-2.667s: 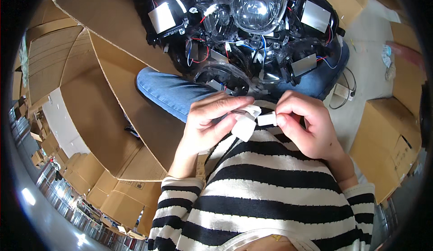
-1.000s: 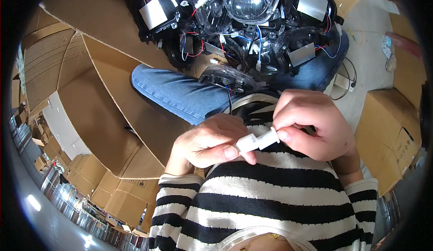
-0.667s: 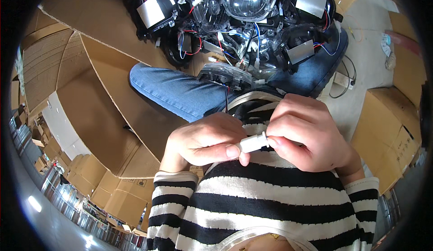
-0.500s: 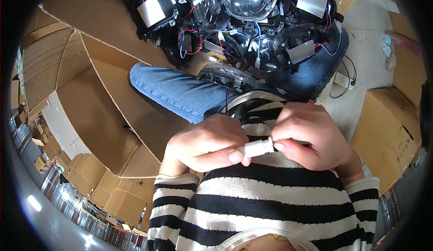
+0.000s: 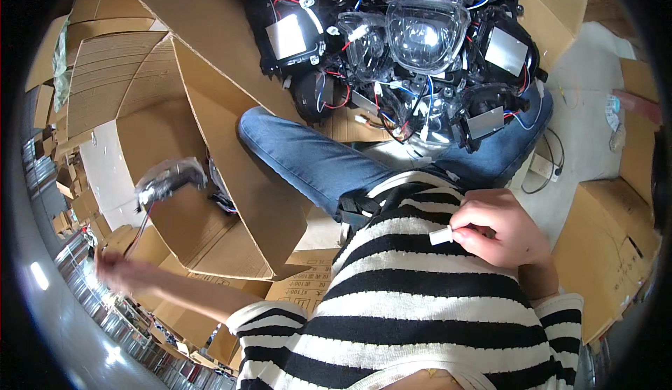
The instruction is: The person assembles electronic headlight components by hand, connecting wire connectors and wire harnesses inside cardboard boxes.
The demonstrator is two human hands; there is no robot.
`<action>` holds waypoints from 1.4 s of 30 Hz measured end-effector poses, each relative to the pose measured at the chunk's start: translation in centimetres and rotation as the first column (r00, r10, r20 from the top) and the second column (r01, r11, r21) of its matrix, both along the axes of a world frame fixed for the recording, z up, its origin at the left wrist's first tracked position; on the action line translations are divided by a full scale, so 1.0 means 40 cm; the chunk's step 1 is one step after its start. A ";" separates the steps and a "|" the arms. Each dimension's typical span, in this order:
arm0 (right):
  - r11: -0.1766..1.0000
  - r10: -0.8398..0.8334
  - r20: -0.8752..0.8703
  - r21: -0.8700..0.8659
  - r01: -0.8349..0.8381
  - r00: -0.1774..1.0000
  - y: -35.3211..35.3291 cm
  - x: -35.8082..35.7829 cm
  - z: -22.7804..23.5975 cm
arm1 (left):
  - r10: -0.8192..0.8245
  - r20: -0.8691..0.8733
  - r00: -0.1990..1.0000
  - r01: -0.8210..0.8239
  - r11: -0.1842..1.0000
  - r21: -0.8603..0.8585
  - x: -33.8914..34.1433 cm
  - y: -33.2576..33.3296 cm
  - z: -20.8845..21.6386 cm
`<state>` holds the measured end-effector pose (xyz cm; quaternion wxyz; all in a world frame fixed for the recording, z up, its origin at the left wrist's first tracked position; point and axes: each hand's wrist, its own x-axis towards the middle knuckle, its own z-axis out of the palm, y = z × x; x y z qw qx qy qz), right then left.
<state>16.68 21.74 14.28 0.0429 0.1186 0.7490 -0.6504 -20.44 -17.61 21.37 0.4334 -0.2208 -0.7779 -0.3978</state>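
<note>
My right hand (image 5: pixel 500 229) is in front of my striped shirt, thumb and fingers pinching a small white plastic connector (image 5: pixel 441 236). Stretched far out to the left, my left hand (image 5: pixel 119 272) is smeared by motion, so its fingers cannot be read. A thin dark wire (image 5: pixel 138 237) runs from near that hand up to a blurred lamp unit (image 5: pixel 171 180) with a clear lens. The lamp unit appears over the open cardboard box (image 5: pixel 255 208); whether the hand grips the wire is unclear. Another dark part (image 5: pixel 221 188) shows inside the box.
Several black lamp housings with clear lenses (image 5: pixel 427 36) and coloured wires are heaped ahead of me, near my jeans-clad legs (image 5: pixel 315 155). More cardboard boxes (image 5: pixel 602 243) stand at the right. A black cable (image 5: pixel 556 155) lies on the floor there.
My left hand has left the white connector and swung far left. The lamp unit has gone from my lap to over the box. My right hand keeps the connector.
</note>
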 end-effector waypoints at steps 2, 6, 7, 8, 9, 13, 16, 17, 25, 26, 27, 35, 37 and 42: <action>1.000 0.003 -0.009 0.007 -0.003 1.000 -0.009 -0.020 -0.002 | 0.113 0.377 0.919 -0.074 0.991 -0.115 0.016 0.129 -0.129; 0.999 -0.051 -0.013 -0.009 0.050 0.999 -0.008 -0.021 -0.002 | -0.011 0.828 0.560 0.134 0.988 -0.078 -0.090 0.150 -0.449; 0.999 -0.045 -0.028 -0.005 0.045 0.999 -0.007 -0.024 0.001 | -0.015 0.832 0.555 0.206 0.971 -0.120 -0.094 0.160 -0.485; 0.999 -0.045 -0.020 -0.003 0.045 0.999 -0.007 -0.031 0.001 | 0.072 0.710 0.700 0.137 0.963 -0.233 -0.092 0.183 -0.485; 0.999 -0.048 -0.009 0.008 0.048 0.999 -0.011 -0.039 0.002 | 0.148 0.561 0.814 0.050 0.945 -0.322 -0.084 0.210 -0.494; 0.997 -0.072 0.072 0.001 0.072 0.995 -0.011 -0.055 -0.012 | -0.185 0.675 0.714 0.293 0.955 -0.049 0.095 0.541 -0.357; 0.999 -0.032 -0.017 0.029 0.032 0.999 -0.025 -0.075 -0.014 | -0.156 0.635 0.757 0.464 0.812 -0.354 0.061 0.673 -0.414; 0.999 -0.026 -0.022 0.034 0.027 0.999 -0.036 -0.081 -0.015 | -0.184 0.695 0.695 0.497 0.822 -0.279 0.029 0.706 -0.454; 0.989 -0.144 0.066 0.056 0.140 0.987 -0.055 -0.035 -0.036 | 0.191 0.792 0.580 0.497 0.687 -0.530 -0.029 0.885 -0.560; 0.990 -0.128 0.063 0.060 0.125 0.990 -0.055 -0.040 -0.035 | 0.165 0.779 0.604 0.465 0.721 -0.514 -0.027 0.870 -0.566; 0.989 -0.135 0.071 0.067 0.130 0.988 -0.052 -0.041 -0.035 | 0.121 0.769 0.628 0.494 0.702 -0.514 -0.009 0.866 -0.555; 0.992 -0.125 0.097 0.013 0.124 0.987 -0.058 -0.051 -0.029 | -0.523 0.852 -0.010 0.687 0.616 0.386 0.142 0.684 -0.393; 0.992 -0.121 0.107 0.036 0.118 0.987 -0.060 -0.050 -0.031 | -0.591 0.806 0.013 0.657 0.613 0.439 0.192 0.675 -0.361; 0.999 -0.049 0.078 -0.018 0.050 0.996 -0.040 -0.079 -0.028 | -0.564 0.769 -0.300 0.602 0.514 0.612 0.293 0.635 -0.282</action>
